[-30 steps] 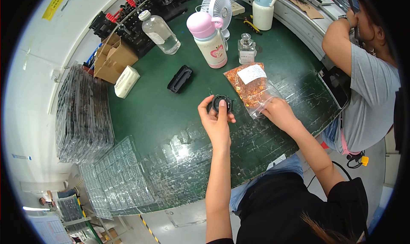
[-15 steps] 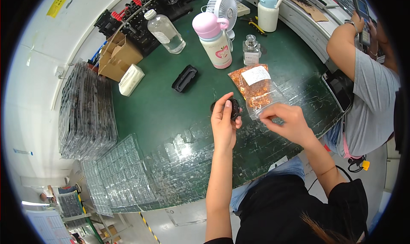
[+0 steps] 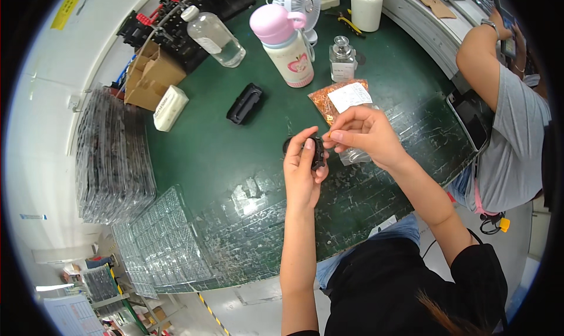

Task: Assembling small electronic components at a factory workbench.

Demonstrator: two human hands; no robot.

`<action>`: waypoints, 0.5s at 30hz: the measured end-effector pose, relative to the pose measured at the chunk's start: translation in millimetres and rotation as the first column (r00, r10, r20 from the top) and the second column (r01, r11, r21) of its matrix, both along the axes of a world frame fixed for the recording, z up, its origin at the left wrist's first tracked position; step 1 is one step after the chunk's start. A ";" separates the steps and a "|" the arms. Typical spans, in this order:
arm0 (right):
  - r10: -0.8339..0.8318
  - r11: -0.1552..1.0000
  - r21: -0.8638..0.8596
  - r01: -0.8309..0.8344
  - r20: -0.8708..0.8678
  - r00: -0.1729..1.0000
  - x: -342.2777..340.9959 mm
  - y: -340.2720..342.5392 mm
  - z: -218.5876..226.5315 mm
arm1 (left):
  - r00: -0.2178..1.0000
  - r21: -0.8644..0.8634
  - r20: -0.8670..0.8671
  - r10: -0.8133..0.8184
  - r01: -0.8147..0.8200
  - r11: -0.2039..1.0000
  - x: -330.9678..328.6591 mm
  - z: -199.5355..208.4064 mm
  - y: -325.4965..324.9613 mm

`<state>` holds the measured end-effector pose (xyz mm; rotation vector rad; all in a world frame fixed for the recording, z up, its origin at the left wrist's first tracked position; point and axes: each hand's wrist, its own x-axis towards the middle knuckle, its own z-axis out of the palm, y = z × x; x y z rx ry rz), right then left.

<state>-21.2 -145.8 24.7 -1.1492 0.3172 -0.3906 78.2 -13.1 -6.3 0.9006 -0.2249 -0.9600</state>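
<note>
My left hand (image 3: 301, 170) is closed round a black plastic part (image 3: 318, 154), whose shape the fingers largely hide. Just to its right, my right hand (image 3: 371, 137) pinches a tiny copper-coloured piece (image 3: 331, 135) between thumb and forefinger, close against the black part. Behind the right hand lies a clear plastic bag (image 3: 356, 155) of small copper-coloured metal pieces (image 3: 322, 102), with a white label on it; the hand covers part of the bag. An open black plastic housing (image 3: 245, 104) rests on the green table, up and left of my hands.
Beyond the bag stand a glass bottle (image 3: 342, 59), a pink-lidded flask (image 3: 288, 51) and a white fan (image 3: 301, 5). Stacked clear trays (image 3: 114, 159) line the left edge. A phone (image 3: 470, 121) lies at the right, beside a co-worker in a grey shirt (image 3: 517, 136).
My right hand has moved from the bag's open end up and left to the black part, carrying a tiny copper-coloured piece. The left hand keeps its hold; the whole view has shifted slightly.
</note>
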 end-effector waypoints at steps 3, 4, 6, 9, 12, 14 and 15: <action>0.016 0.999 0.043 -0.017 0.023 1.000 2.0 2.5 -6.0 | 0.999 -0.018 0.018 -0.028 0.028 0.999 2.1 -1.2 1.5; 0.009 1.000 0.028 -0.011 0.044 0.999 1.7 3.9 -8.6 | 0.999 -0.013 0.009 -0.032 0.032 0.999 0.7 -0.1 0.0; 0.000 1.000 0.016 -0.001 0.057 0.998 1.4 5.7 -12.2 | 0.998 0.031 0.070 0.000 -0.002 1.000 -1.8 1.6 -3.2; 0.031 1.000 -0.007 -0.031 0.047 0.998 1.7 8.1 -10.9 | 0.996 0.051 0.082 0.019 -0.023 0.998 0.0 0.1 -1.1; 0.034 0.999 0.022 -0.035 0.021 0.999 0.0 7.2 -9.3 | 0.994 0.074 0.106 0.027 -0.035 0.997 0.4 1.4 -0.3; 0.037 0.999 0.004 -0.037 0.032 0.999 0.0 7.2 -9.7 | 0.989 0.074 0.147 0.012 -0.023 0.997 1.4 1.7 0.9; 0.037 0.999 0.005 -0.037 0.029 0.999 -0.4 7.4 -10.0 | 0.989 0.075 0.145 0.013 -0.024 0.997 0.9 2.7 1.0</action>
